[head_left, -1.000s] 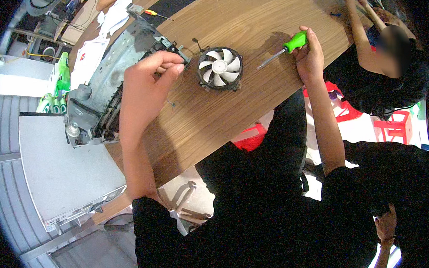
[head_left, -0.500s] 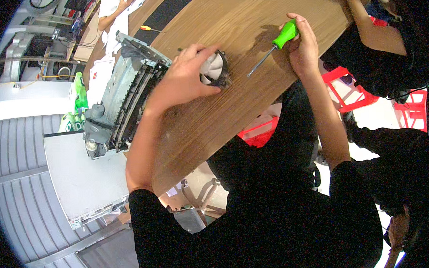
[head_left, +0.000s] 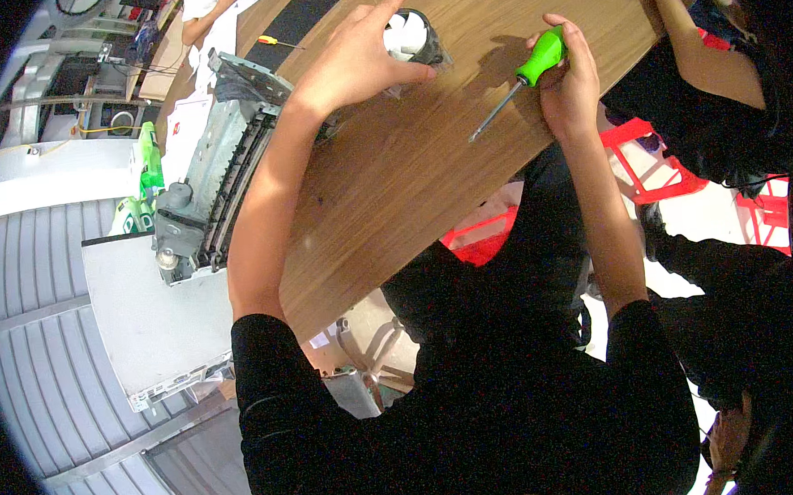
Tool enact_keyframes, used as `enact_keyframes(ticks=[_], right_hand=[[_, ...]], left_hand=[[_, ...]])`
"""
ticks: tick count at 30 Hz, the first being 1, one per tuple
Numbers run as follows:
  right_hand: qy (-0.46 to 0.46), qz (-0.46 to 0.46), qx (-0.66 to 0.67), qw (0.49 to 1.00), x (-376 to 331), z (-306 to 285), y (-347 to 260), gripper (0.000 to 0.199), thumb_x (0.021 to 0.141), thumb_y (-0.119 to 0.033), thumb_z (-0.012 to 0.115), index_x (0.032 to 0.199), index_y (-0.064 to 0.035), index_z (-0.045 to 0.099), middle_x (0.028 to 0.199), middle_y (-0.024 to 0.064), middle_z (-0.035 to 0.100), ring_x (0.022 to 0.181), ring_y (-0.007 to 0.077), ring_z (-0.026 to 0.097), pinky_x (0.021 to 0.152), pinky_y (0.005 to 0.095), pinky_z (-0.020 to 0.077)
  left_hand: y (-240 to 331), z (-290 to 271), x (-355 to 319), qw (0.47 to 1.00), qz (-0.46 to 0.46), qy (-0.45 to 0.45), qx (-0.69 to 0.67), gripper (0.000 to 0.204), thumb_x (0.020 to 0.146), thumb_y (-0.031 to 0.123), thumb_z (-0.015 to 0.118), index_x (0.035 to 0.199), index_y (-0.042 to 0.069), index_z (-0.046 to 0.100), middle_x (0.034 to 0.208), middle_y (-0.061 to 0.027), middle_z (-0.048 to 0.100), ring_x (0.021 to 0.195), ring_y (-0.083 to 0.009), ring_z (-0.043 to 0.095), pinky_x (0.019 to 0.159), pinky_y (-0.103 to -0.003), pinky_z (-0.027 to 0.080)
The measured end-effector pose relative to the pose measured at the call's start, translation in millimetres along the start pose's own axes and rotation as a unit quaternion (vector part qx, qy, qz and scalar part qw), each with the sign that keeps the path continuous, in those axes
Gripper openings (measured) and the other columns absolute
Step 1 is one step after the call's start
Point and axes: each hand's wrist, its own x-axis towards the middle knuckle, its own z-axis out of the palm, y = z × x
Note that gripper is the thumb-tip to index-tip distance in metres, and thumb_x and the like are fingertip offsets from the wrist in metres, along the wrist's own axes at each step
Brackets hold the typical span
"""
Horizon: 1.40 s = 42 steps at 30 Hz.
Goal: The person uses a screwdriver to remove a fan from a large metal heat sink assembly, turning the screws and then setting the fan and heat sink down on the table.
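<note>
My left hand (head_left: 356,66) reaches across the table to a small cooling fan (head_left: 406,34) with white blades in a dark round frame. Its fingers are spread around the fan's near side, the index finger stretched past it and the thumb at its lower edge. To the right, my right hand (head_left: 572,90) is closed around the green handle of a screwdriver (head_left: 543,56). The metal shaft points down and left, above the tabletop. Beside my left forearm stands a grey metal and black plastic machine part (head_left: 230,158), partly covered by the arm.
The wooden table (head_left: 385,194) runs diagonally, its near edge by my lap. A yellow-handled screwdriver (head_left: 267,40) lies beyond the machine part. A pale panelled box (head_left: 149,314) is at left. Another person's arm (head_left: 671,9) rests at far right, near red stools (head_left: 648,167).
My left hand and the fan have moved away from me across the table, and the index finger now extends farther. My right hand with the screwdriver has shifted slightly right.
</note>
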Motion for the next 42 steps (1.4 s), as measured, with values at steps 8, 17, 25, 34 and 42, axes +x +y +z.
enact_keyframes(ticks=[8, 17, 25, 34, 42], right_hand=[[0.003, 0.002, -0.006, 1.0, -0.4, -1.2, 0.1, 0.033, 0.102, -0.028, 0.047, 0.119, -0.0012, 0.057, 0.088, 0.0139, 0.066, 0.083, 0.0208, 0.063, 0.079, 0.032, 0.0508], [-0.008, -0.001, 0.004, 1.0, -1.2, -0.4, -0.3, 0.032, 0.101, -0.028, 0.048, 0.119, -0.0017, 0.057, 0.088, 0.0148, 0.066, 0.084, 0.0198, 0.063, 0.073, 0.0321, 0.052], [-0.02, 0.029, -0.043, 0.998, -3.8, 3.3, -4.3, 0.034, 0.102, -0.03, 0.047, 0.12, -0.003, 0.056, 0.088, 0.0125, 0.065, 0.082, 0.0179, 0.061, 0.075, 0.0304, 0.049], [-0.037, 0.021, -0.059, 0.997, -4.7, 1.9, -2.6, 0.033, 0.102, -0.03, 0.047, 0.12, -0.0036, 0.057, 0.088, 0.0109, 0.065, 0.082, 0.0163, 0.06, 0.075, 0.0289, 0.0472], [-0.052, 0.022, -0.062, 0.996, -2.8, 2.2, -2.9, 0.033, 0.102, -0.028, 0.048, 0.119, -0.0022, 0.057, 0.088, 0.0113, 0.065, 0.085, 0.018, 0.062, 0.076, 0.0302, 0.0494]], left_hand=[[-11.5, 22.5, -5.7, 0.995, 0.065, -0.072, -0.03, 0.095, 0.064, 0.024, 0.089, 0.147, 0.011, 0.043, 0.145, -0.02, 0.045, 0.135, -0.0353, 0.043, 0.111, -0.039, 0.037], [-7.8, -30.3, -89.0, 0.993, 0.112, 0.022, -0.037, 0.084, 0.072, 0.009, 0.081, 0.147, 0.013, 0.043, 0.152, -0.0152, 0.041, 0.142, -0.0313, 0.037, 0.117, -0.04, 0.031], [5.8, 8.2, -208.0, 0.976, -0.146, 0.0, -0.159, 0.046, 0.087, 0.02, 0.072, 0.13, 0.008, 0.06, 0.136, -0.0154, 0.058, 0.126, -0.033, 0.055, 0.106, -0.04, 0.044], [51.7, 76.1, -200.3, 0.989, -0.147, -0.012, -0.013, 0.057, 0.092, 0.03, 0.064, 0.14, 0.004, 0.049, 0.153, -0.0281, 0.03, 0.143, -0.0455, 0.027, 0.117, -0.05, 0.025], [62.7, 96.2, -186.1, 0.979, -0.181, 0.086, 0.036, 0.059, 0.094, 0.035, 0.058, 0.142, 0.002, 0.047, 0.151, -0.0335, 0.029, 0.142, -0.0462, 0.027, 0.117, -0.052, 0.023]])
